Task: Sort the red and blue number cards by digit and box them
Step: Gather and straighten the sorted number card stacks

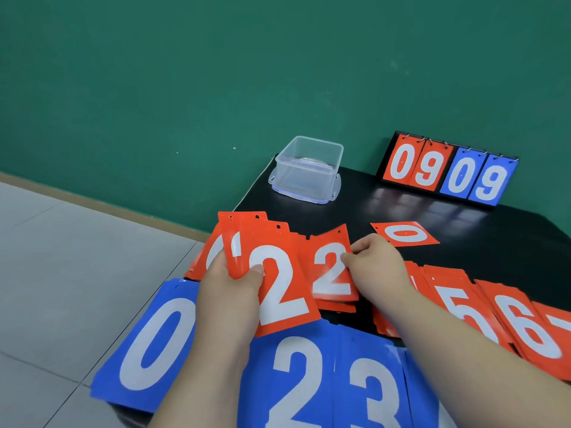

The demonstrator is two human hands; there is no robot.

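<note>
My left hand [230,291] grips a fanned stack of red cards; the front one shows a 2 [278,288]. My right hand [375,267] pinches the right edge of another red 2 card [330,270], held above a small red pile. A single red 0 card [404,233] lies flat further back. Red piles showing 5 [460,307] and 6 [525,332] lie at the right. Blue piles showing 0 [154,341], 2 [296,381] and 3 [370,393] lie along the near edge. The clear plastic box [309,168] stands open on its lid at the back.
A flip scoreboard [448,171] reading 09 in red and 09 in blue stands at the back right of the black table [494,242]. The table's left edge drops to a grey tiled floor [77,257]. A green wall is behind.
</note>
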